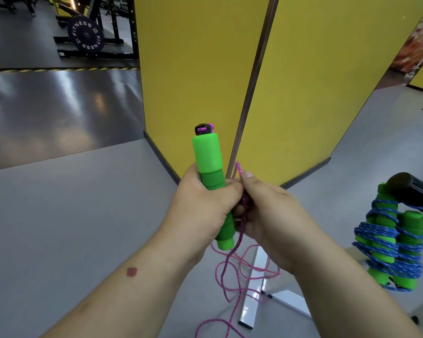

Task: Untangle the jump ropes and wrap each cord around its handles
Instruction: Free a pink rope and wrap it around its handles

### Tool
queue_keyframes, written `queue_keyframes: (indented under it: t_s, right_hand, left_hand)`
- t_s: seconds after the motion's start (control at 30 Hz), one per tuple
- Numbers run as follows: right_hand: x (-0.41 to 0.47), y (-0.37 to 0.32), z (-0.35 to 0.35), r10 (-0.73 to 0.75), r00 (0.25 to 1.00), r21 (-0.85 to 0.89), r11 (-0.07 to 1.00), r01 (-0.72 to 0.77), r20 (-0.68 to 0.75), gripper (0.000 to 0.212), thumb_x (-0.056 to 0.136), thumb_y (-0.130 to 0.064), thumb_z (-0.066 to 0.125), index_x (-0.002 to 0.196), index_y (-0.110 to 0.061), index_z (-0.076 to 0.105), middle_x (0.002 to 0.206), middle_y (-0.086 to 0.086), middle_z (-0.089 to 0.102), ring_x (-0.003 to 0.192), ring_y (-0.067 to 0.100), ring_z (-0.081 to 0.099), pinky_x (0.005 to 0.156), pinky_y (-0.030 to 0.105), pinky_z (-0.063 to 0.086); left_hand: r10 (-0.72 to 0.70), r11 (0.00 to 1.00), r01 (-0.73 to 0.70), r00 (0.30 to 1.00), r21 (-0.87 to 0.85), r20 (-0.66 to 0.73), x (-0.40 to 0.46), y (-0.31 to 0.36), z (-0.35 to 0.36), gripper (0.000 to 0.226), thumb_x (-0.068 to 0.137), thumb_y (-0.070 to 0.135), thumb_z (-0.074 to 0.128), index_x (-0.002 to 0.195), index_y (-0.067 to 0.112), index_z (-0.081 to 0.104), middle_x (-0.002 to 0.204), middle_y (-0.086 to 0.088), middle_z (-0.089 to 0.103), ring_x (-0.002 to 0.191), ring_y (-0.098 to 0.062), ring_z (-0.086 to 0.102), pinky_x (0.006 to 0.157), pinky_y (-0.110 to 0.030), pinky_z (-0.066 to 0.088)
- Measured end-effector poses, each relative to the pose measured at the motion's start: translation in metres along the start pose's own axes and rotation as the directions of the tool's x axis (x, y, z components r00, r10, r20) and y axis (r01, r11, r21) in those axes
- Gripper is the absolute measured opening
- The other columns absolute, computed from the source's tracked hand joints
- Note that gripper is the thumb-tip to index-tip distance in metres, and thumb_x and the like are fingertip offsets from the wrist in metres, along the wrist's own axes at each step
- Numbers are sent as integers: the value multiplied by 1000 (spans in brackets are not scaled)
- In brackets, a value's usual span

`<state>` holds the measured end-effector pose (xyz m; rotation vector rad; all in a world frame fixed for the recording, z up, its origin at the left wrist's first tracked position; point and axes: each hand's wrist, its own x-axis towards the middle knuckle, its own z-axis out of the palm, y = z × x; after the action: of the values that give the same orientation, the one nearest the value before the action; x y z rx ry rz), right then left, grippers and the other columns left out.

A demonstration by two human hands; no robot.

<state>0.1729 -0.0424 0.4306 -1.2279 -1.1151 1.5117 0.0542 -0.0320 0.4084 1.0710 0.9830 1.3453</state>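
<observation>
The left hand (203, 203) grips the green handle (211, 184) upright as a spool, while the right hand (266, 211) pinches the pink cord (239, 262) beside it, likely feeding wraps. Far right, a blue-corded rope (388, 242) sits already bundled.

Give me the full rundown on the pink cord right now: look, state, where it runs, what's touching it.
The pink cord is thin and braided-looking, pink with pale flecks. One end enters the black cap atop the green foam handle, which the left hand holds nearly upright. A short loop sticks up between the two thumbs, pinched by the right hand beside the handle. Below the hands it hangs in loose, overlapping loops, not yet wrapped, trailing out of the bottom of the view. Whether two handles are held is unclear.
</observation>
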Motion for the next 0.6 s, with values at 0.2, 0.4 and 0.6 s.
queue_keyframes:
  t_s: [0.2, 0.4, 0.6]
  right_hand:
    - [-11, -11, -4, 107, 994, -423, 902, -91, 15, 26, 96, -12, 48, 89, -3, 72, 66, 8, 65, 51, 17, 48, 49, 28, 42]
    - [-7, -26, -1, -341, 925, -109, 939, 327, -165, 26, 105, -26, 49, 106, -16, 73, 84, -5, 73, 60, 12, 59, 45, 27, 48]
    - [-1, -9, -5, 0, 998, 42, 999, 3, -61, 37, 102, -40, 50, 107, -8, 69, 84, 7, 68, 59, 18, 55, 56, 31, 48]
  left_hand:
    - [23, 994, -2, 982, 111, -188, 6, 2, -15, 28, 85, 10, 74, 105, 0, 57, 67, -7, 64, 57, -18, 62, 53, -30, 53]
    - [-85, 993, 98, 981, -68, 176, -14, 4, 7, 28, 82, 5, 69, 110, 7, 63, 77, -7, 69, 67, -18, 65, 55, -26, 50]
    - [-48, 997, 50, 998, -61, 41, -7, 11, 5, 24, 86, 2, 74, 108, -5, 66, 68, -9, 67, 53, -13, 63, 53, -25, 52]
